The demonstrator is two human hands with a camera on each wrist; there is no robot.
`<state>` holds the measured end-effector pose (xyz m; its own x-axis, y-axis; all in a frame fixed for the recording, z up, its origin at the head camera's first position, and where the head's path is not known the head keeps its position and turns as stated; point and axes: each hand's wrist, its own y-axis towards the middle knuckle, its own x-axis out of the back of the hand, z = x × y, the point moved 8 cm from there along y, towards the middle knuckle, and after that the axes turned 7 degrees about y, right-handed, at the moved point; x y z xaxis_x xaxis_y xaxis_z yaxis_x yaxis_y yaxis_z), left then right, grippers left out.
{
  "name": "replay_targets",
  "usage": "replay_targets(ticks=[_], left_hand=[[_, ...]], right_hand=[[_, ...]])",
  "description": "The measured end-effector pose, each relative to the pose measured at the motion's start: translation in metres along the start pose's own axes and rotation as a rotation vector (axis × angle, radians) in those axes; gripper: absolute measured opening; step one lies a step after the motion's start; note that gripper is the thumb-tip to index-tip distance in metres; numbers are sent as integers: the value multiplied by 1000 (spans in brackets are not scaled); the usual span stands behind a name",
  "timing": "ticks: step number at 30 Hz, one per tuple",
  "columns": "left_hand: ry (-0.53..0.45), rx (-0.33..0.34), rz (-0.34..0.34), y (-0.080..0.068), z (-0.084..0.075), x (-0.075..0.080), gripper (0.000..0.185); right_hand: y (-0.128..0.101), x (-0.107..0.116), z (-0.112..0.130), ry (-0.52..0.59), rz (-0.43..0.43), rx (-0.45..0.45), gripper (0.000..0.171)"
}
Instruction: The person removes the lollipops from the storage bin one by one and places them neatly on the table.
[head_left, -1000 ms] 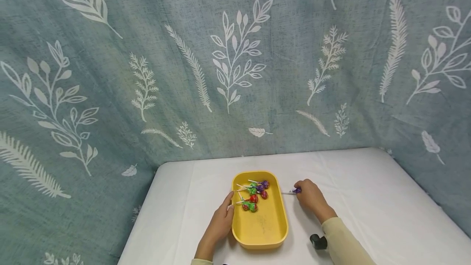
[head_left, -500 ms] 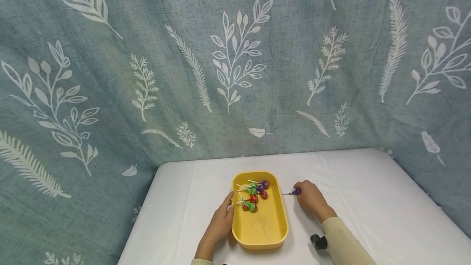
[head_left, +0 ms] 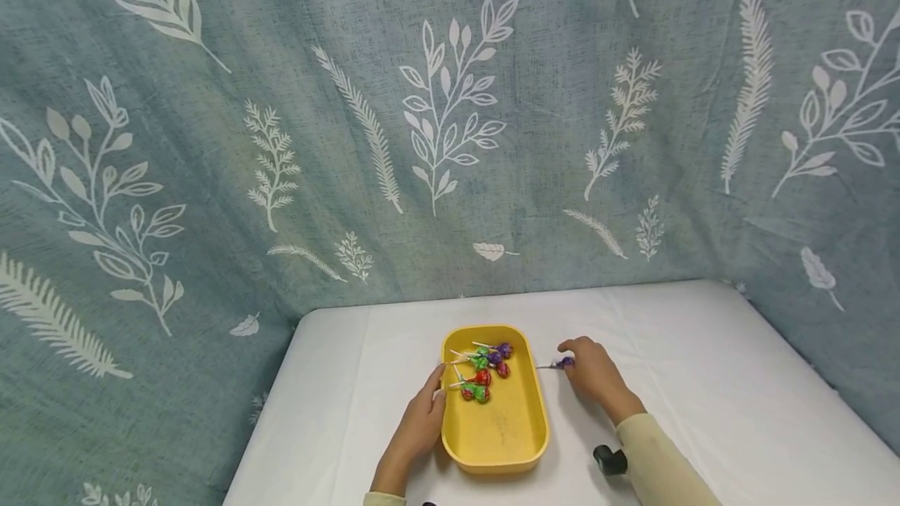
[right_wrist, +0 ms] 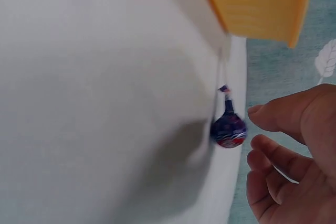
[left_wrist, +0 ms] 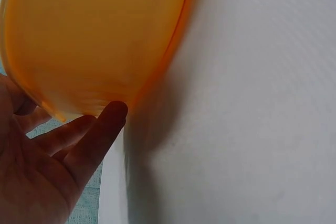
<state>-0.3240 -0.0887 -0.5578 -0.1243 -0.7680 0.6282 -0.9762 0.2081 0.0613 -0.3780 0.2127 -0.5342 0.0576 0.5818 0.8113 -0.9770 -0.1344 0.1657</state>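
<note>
Right hand (head_left: 596, 372) sits on the white table (head_left: 703, 381) just right of the yellow tray (head_left: 495, 443). The purple lollipop (head_left: 565, 363) lies flat on the table at its fingertips, between hand and tray. Right wrist view: thumb and fingers (right_wrist: 273, 116) are spread loosely beside the candy head (right_wrist: 228, 129), with a small gap. Not gripping, hand is open.

Key relation: the lollipop's long axis runs left-right, stick pointing toward the tray wall, wrapped head on the hand side. So the head is the end nearest the grip, and the right hand is clearly the nearer of the 2.

Left hand (head_left: 422, 424) rests against the tray's left outer wall, fingers straight along it. Left wrist view shows fingertips (left_wrist: 113, 114) touching the tray underside edge, nothing pinched.

Tray holds a cluster of lollipops (head_left: 485, 372) in its far half: red, green and purple heads, sticks pointing mostly left. Near half is bare yellow.

Leaf-print curtain (head_left: 436, 115) hangs behind.
</note>
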Motion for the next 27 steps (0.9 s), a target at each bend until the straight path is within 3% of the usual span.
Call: replay_targets(ticks=[11,18,27], left_hand=[[-7,-6,-4,2,0,0,50],[-12,-4,-10,0,-1,1,50],[0,-7,-12,-2,-2,0,50]], right_hand=[[3,7,23,75,12,-29,32],[2,16,50,115,-16,39,31],[2,11,76,134,23,33,31]])
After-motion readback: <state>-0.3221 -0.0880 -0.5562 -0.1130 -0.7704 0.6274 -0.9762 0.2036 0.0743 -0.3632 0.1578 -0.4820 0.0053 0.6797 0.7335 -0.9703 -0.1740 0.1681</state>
